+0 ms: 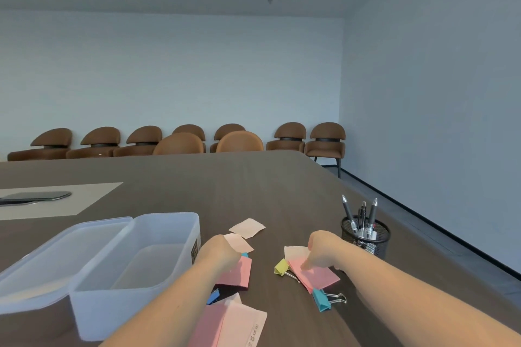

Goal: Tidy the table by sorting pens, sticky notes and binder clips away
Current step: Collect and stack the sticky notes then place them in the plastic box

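My left hand (218, 253) holds a pale pink sticky note (239, 242) above a darker pink note (239, 273). My right hand (321, 252) presses its fingers on a pink sticky note (318, 276) that overlaps a cream note (293, 252). A yellow binder clip (282, 267) lies left of that note, a turquoise binder clip (322, 300) below it, and a blue clip (213, 296) peeks out by my left forearm. Another pale note (247, 227) lies further back. Two pink notes (231, 324) sit near the front edge. Several pens (362, 217) stand in a black mesh cup (366, 236).
A translucent plastic box (135, 270) with its lid (56, 256) beside it stands on the left of the dark wooden table (225, 186). A dark flat object (33, 198) rests on a beige mat at far left. Brown chairs (180, 141) line the back wall.
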A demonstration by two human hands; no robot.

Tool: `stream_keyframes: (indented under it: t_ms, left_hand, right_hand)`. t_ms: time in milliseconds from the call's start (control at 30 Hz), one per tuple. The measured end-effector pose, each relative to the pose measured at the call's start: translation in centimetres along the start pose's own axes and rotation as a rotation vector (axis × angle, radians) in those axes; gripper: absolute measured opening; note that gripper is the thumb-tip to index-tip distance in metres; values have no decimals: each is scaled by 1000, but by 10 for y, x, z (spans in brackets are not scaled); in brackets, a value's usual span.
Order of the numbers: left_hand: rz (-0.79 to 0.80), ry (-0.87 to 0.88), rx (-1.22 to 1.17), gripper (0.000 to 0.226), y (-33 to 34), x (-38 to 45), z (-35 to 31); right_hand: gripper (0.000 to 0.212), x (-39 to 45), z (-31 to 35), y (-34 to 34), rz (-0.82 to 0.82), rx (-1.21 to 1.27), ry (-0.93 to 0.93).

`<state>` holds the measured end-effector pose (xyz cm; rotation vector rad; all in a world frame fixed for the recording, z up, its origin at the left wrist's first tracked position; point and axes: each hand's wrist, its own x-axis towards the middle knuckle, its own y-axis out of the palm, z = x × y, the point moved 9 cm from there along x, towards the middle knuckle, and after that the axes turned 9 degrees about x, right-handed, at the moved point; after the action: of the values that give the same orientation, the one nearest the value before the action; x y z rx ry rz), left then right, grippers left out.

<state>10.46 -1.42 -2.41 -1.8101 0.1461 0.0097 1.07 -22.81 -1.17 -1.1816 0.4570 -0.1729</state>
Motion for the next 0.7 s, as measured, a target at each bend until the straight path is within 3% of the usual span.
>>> stream_keyframes:
  t_ms: [200,400,467,533,600,700]
  left_hand:
    - [-40,-60,-23,60,10,7,11]
    - [-69,-115,-125,47,10,14,17]
    - [-106,-115,-161,38,2,18,16]
    - [-135,-112,-281,27,-7,24,15]
    - [-156,-120,-437,27,-14,29,13]
    - [-168,-176,-548,37,-18,38,12]
  right_hand:
    - [73,3,1,5,80,-50,81]
    - [76,0,5,15,144,79,126]
    - [57,-1,7,10,128,135,120]
    - [20,5,5,-1,66,306,100]
    - [15,11,1,-10,-36,572,101]
    - [11,20,1,-18,-148,783,120]
